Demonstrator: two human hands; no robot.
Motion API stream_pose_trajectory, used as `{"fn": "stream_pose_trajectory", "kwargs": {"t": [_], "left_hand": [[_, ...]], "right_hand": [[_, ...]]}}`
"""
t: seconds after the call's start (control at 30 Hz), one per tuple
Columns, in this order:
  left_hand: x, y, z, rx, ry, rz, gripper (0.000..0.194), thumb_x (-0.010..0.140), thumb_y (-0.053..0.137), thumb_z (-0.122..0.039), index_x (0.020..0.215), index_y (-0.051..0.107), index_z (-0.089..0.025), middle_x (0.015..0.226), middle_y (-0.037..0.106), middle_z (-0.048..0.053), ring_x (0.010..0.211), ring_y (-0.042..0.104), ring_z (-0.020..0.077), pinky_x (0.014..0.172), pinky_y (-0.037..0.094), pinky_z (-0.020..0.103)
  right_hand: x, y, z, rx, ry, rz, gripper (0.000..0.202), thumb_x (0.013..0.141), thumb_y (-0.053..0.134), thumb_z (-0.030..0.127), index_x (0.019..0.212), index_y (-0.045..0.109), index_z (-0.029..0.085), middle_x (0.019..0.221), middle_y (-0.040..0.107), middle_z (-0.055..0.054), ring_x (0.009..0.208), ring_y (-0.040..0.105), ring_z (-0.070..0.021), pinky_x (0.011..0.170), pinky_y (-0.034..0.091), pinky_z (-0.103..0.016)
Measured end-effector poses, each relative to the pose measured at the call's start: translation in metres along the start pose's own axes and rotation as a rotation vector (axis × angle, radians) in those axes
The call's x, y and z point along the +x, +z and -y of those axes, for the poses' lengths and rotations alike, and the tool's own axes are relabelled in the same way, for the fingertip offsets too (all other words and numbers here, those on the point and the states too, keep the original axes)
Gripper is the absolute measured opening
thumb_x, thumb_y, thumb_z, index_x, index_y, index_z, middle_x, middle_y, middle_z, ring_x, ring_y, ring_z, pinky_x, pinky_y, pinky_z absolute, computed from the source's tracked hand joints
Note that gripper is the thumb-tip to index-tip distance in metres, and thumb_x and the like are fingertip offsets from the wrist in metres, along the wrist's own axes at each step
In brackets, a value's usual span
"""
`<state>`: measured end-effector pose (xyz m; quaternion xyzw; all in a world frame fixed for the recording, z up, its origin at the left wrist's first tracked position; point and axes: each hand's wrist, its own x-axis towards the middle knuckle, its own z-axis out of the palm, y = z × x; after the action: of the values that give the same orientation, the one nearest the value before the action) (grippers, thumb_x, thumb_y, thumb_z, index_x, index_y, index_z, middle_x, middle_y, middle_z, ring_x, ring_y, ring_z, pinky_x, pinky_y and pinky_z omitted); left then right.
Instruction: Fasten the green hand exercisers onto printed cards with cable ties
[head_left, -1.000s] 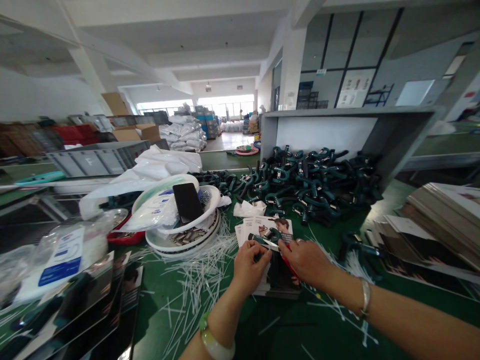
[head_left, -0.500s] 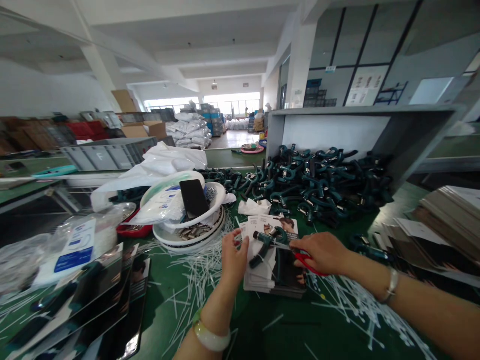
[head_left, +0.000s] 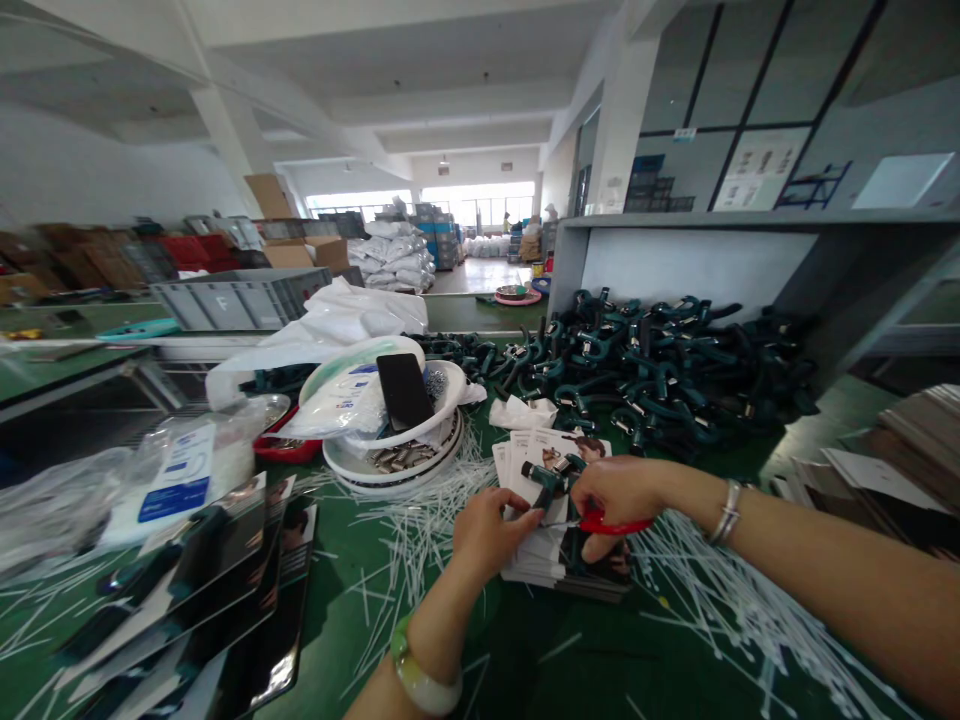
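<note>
My left hand (head_left: 491, 530) has its thumb and fingers closed on the lower handle of a dark green tool (head_left: 551, 482). The tool lies on top of a stack of printed cards (head_left: 536, 570). My right hand (head_left: 615, 497) is wrapped round red-handled scissors (head_left: 619, 524), whose blades point left across the cards beside the tool. Its fingers also reach the tool's right side; whether they touch it cannot be made out. Loose white cable ties (head_left: 720, 590) lie to the right of the stack, and more cable ties (head_left: 420, 525) lie to its left.
Behind the cards is a large heap of green tools (head_left: 637, 360) before a grey box (head_left: 750, 222). White bowls (head_left: 390, 475) with metal parts and a phone (head_left: 405, 392) stand left of centre. Carded tools (head_left: 195, 600) lie at the lower left, card stacks (head_left: 885, 480) at the right.
My left hand has moved down and right and has closed on the tool's handle. My right hand with the scissors has shifted left relative to the cards. The view has turned slightly left.
</note>
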<state>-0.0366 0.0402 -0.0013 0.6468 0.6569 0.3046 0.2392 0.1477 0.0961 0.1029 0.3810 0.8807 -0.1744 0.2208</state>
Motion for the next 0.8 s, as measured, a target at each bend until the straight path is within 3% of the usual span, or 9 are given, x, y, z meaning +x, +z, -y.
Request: {"fn": "stream_pose_trajectory", "kwargs": {"t": [0.23,0.37,0.6,0.7,0.77,0.8], "left_hand": [[0.009,0.001,0.01,-0.137,-0.021,0.124,0.031,0.066,0.062,-0.051,0.072,0.071,-0.021,0.069,0.068,0.0,0.063,0.057,0.0154,0.061,0.039,0.025],[0.009,0.002,0.01,-0.149,-0.028,0.128,0.034,0.066,0.061,-0.052,0.073,0.071,-0.021,0.068,0.067,0.0,0.061,0.057,0.0143,0.059,0.039,0.024],[0.001,0.003,0.01,-0.12,-0.02,0.088,0.034,0.072,0.056,-0.053,0.077,0.069,-0.022,0.074,0.067,0.002,0.065,0.059,0.0161,0.057,0.041,0.025],[-0.005,0.007,0.012,-0.149,0.125,0.038,0.029,0.072,0.061,-0.045,0.087,0.069,-0.021,0.093,0.065,0.005,0.082,0.06,0.0178,0.072,0.046,0.027],[-0.007,0.009,0.013,-0.14,0.195,-0.018,0.025,0.071,0.064,-0.038,0.089,0.068,-0.021,0.098,0.064,0.006,0.089,0.059,0.0191,0.08,0.046,0.03],[-0.008,0.007,0.014,-0.135,0.207,-0.061,0.022,0.072,0.063,-0.035,0.089,0.067,-0.02,0.096,0.064,0.007,0.09,0.059,0.0195,0.081,0.046,0.031]], "right_hand": [[0.021,-0.013,-0.01,0.094,-0.069,0.167,0.057,0.046,0.07,0.064,0.081,0.069,0.019,0.068,0.059,0.002,0.057,0.05,-0.0114,0.052,0.036,-0.022],[0.02,-0.008,-0.012,0.101,-0.133,0.106,0.054,0.044,0.074,0.06,0.079,0.069,0.019,0.067,0.058,0.004,0.057,0.048,-0.0106,0.053,0.035,-0.021],[0.002,0.013,-0.018,0.23,-0.252,0.047,0.047,0.058,0.067,0.06,0.074,0.065,0.016,0.057,0.05,0.006,0.05,0.042,-0.0079,0.05,0.032,-0.02],[-0.014,0.02,-0.045,0.349,-0.148,0.008,0.048,0.062,0.064,0.061,0.081,0.063,0.016,0.057,0.052,0.005,0.049,0.045,-0.0092,0.047,0.032,-0.021],[-0.026,0.029,-0.076,0.383,0.05,-0.081,0.05,0.066,0.061,0.059,0.093,0.061,0.017,0.059,0.056,0.004,0.05,0.048,-0.0113,0.048,0.034,-0.022],[-0.032,0.035,-0.093,0.336,0.184,-0.207,0.049,0.069,0.059,0.057,0.098,0.059,0.018,0.06,0.058,0.003,0.051,0.05,-0.0127,0.049,0.035,-0.023]]}}
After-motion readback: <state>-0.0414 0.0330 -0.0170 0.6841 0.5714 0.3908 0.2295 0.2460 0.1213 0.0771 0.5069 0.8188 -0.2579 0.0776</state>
